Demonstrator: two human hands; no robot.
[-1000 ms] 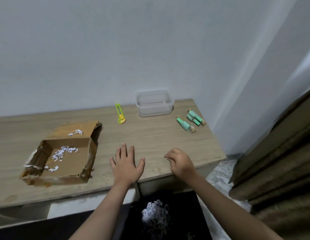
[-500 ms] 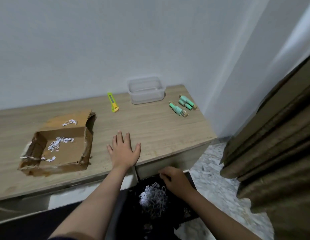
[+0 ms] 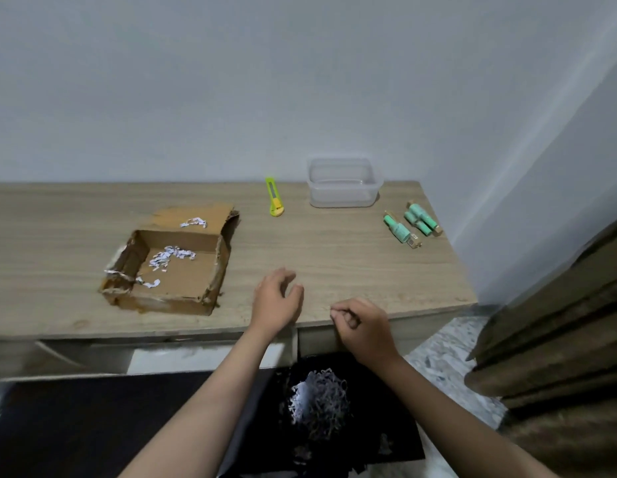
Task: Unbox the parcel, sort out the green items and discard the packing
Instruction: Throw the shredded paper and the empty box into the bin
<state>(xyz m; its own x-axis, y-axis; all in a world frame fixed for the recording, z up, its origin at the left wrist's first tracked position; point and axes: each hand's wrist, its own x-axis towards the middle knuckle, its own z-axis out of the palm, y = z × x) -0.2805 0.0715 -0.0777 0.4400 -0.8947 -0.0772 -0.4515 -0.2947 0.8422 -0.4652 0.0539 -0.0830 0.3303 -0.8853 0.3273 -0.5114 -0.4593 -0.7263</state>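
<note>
The torn-open cardboard box (image 3: 183,286) lies on the left of the wooden table (image 3: 334,250), with a few white paper shreds (image 3: 167,256) on its floor and flap. Three green bottles (image 3: 415,222) lie at the table's right end, near a clear plastic container (image 3: 343,182). My left hand (image 3: 277,300) hovers over the front of the table, fingers loosely curled and apart, holding nothing. My right hand (image 3: 364,327) is at the table's front edge with fingertips pinched together; nothing shows in them. Below sits a black bin bag (image 3: 379,426) with a heap of shredded paper (image 3: 319,401).
A yellow-green utility knife (image 3: 274,200) lies near the wall, left of the container. A brown curtain (image 3: 558,322) hangs close on the right. The wall corner stands behind the bottles. Patterned floor (image 3: 445,353) shows between table and curtain.
My right hand went from the table edge down to the bin bag and has come back up to the edge. My left hand lifted off the table and curled its fingers.
</note>
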